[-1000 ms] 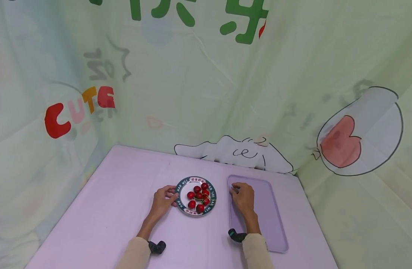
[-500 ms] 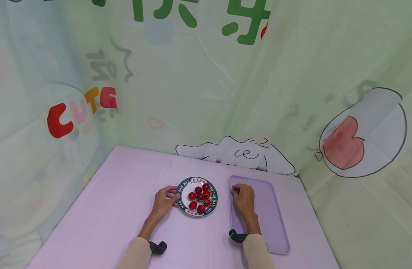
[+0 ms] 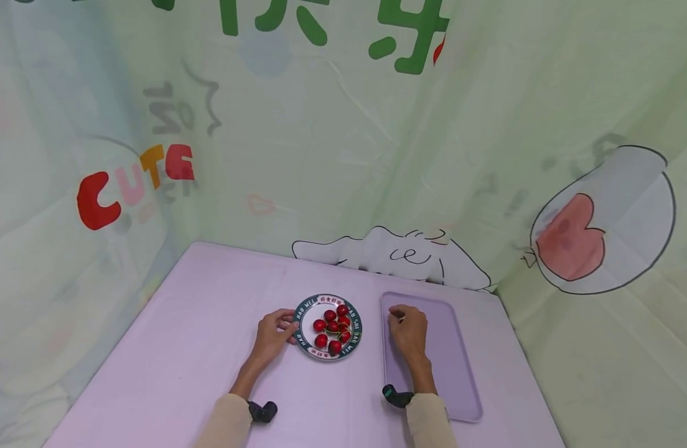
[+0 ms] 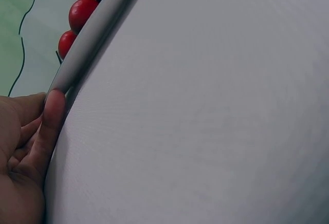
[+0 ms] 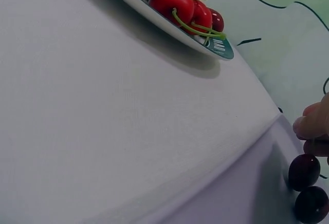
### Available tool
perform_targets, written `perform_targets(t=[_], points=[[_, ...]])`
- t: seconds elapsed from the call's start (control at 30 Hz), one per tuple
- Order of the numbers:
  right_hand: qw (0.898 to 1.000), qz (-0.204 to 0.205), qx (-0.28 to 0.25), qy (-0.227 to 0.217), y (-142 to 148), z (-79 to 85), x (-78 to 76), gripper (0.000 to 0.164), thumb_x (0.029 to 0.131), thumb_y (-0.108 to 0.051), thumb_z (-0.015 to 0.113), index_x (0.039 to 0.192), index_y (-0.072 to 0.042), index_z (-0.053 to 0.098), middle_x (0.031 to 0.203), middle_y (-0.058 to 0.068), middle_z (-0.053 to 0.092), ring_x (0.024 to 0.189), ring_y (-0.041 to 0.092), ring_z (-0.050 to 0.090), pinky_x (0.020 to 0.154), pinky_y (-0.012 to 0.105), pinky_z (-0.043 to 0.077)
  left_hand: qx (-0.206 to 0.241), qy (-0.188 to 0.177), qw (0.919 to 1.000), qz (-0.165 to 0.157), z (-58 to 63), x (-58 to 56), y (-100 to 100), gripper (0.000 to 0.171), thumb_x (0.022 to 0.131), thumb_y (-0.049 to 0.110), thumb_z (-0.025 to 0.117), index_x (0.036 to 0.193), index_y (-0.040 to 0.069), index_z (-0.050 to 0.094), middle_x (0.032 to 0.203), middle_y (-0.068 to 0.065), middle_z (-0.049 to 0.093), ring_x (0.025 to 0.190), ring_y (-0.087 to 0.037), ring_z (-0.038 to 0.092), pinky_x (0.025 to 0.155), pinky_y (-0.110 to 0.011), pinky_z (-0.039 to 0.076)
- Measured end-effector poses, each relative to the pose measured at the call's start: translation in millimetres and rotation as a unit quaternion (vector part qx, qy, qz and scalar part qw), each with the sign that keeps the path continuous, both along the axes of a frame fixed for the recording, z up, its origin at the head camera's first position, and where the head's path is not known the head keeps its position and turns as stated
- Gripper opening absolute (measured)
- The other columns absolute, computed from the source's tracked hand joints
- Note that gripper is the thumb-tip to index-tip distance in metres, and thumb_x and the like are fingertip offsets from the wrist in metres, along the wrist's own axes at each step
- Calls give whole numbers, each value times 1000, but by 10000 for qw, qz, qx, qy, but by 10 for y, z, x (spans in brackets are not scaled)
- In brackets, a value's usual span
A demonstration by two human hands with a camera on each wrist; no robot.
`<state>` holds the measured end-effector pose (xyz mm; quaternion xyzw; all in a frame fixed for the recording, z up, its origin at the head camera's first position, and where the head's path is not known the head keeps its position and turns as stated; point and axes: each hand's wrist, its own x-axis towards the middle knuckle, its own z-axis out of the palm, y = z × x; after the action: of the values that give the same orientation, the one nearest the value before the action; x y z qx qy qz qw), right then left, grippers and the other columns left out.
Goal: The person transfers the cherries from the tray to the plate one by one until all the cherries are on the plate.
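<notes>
A round plate point(image 3: 312, 353) with a dark green lettered rim holds several red cherries point(image 3: 333, 326) with green stems. At its left edge, the left hand point(image 3: 273, 335) pinches the rim between thumb and fingers; the left wrist view shows the fingertips point(image 4: 54, 108) against the plate's edge. Over the left part of a purple tray point(image 3: 447, 354), the right hand point(image 3: 409, 330) has its thumb and fingers pinched together. Dark cherries point(image 5: 304, 172) are just below those fingers in the right wrist view, apparently held by their stems. Whether they touch the tray is unclear.
A pale pink-lilac table point(image 3: 220, 274) carries the plate and the tray, which lie a hand's width apart. A printed cloth curtain point(image 3: 321, 155) stands behind the table and along both sides. Each wrist wears a black camera point(image 3: 262, 412).
The right hand shifts slightly to the right over the tray. The left hand stays at the plate's rim, and the cherries on the plate look unchanged.
</notes>
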<state>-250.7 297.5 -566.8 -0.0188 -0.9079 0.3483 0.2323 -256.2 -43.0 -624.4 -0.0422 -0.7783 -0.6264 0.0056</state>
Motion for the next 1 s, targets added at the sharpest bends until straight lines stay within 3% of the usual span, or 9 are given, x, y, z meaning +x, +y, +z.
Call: perform_targets(t=[0.13, 0.33, 0.43, 0.6, 0.7, 0.77, 0.87, 1.0], points=[[9999, -89, -144, 0, 3, 50, 16, 13, 91, 7, 76, 102, 4, 84, 91, 18, 83, 78, 30, 77, 66, 28, 57, 4, -9, 10000, 4, -18, -16, -7, 35, 102, 5, 74, 136, -3, 70, 108, -17, 73, 66, -13, 71, 63, -20, 61], [9996, -228, -174, 80, -24, 138, 38, 13, 92, 5, 79, 103, 2, 85, 93, 18, 83, 95, 41, 78, 83, 52, 60, -118, 21, 9999, 3, -46, -33, -10, 36, 102, 6, 74, 137, -1, 70, 108, -15, 72, 66, -11, 71, 65, -18, 61], [9991, -363, -112, 193, -50, 175, 66, 13, 91, 5, 79, 102, 0, 85, 92, 17, 83, 96, 42, 78, 85, 55, 59, -137, 3, 9999, 5, -42, -23, -8, 36, 102, 6, 74, 137, -1, 70, 108, -15, 73, 66, -11, 71, 65, -18, 60], [9964, -611, -306, 510, -119, 233, 122, 11, 90, 3, 81, 98, -1, 86, 90, 16, 83, 88, 39, 77, 74, 38, 54, -100, -45, 9999, 9, -15, -5, -6, 35, 102, 6, 75, 136, -1, 71, 108, -15, 74, 66, -13, 71, 65, -17, 59], [9918, -742, -860, 578, -138, 236, 123, 8, 90, 1, 83, 96, -1, 87, 89, 17, 84, 79, 26, 74, 70, 23, 50, -95, -19, 10000, 2, -10, -5, -6, 35, 102, 6, 75, 136, -1, 71, 108, -15, 74, 68, -14, 71, 65, -18, 60], [9845, -861, -1450, 483, -148, 227, 117, 7, 90, -1, 84, 97, 0, 87, 91, 18, 84, 75, 13, 72, 67, 15, 50, -93, -4, 10000, 0, -9, -8, -5, 35, 102, 6, 75, 136, -1, 70, 109, -16, 73, 69, -14, 71, 65, -18, 60], [9607, -1048, -2565, 172, -149, 172, 91, 13, 90, -3, 87, 103, 1, 86, 93, 15, 85, 72, -4, 70, 63, 10, 50, -85, -14, 10000, 4, -7, -10, -3, 35, 102, 6, 74, 137, -1, 70, 109, -15, 73, 68, -14, 71, 64, -18, 60], [9241, -1037, -3678, -7, -155, 117, 82, 23, 90, -3, 88, 110, 7, 83, 84, 3, 84, 71, -4, 75, 67, 12, 57, -99, -52, 9999, 1, -8, -9, -4, 35, 102, 6, 74, 137, -1, 70, 108, -15, 73, 67, -13, 71, 64, -18, 60]])
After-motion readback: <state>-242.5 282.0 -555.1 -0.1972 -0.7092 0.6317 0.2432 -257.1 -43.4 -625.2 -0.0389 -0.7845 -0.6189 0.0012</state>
